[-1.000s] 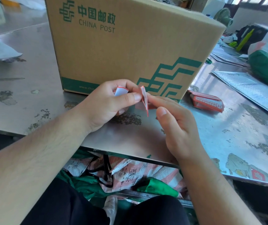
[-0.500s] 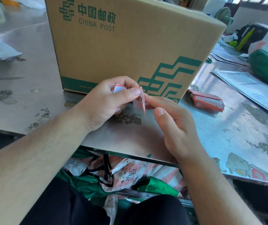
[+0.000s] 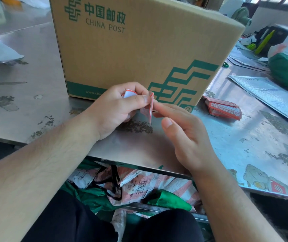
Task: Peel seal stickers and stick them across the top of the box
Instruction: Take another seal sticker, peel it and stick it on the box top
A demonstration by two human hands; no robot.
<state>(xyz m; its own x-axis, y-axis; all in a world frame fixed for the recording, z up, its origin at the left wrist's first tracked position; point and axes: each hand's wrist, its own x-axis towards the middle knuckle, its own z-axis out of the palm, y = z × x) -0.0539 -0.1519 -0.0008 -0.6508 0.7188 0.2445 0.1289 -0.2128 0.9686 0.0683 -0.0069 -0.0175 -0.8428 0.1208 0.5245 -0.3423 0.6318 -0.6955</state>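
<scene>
- Head view: the left hand (image 3: 115,109) pinches a red-and-white sticker (image 3: 148,111) between thumb and fingers, just in front of the box (image 3: 139,49) on the counter (image 3: 35,67).
- The right hand (image 3: 183,131) is loosely spread, its forefinger touching the sticker's edge.
- To peel well, hold the backing firm, lift one corner and pull slowly, so nothing tears.
</scene>
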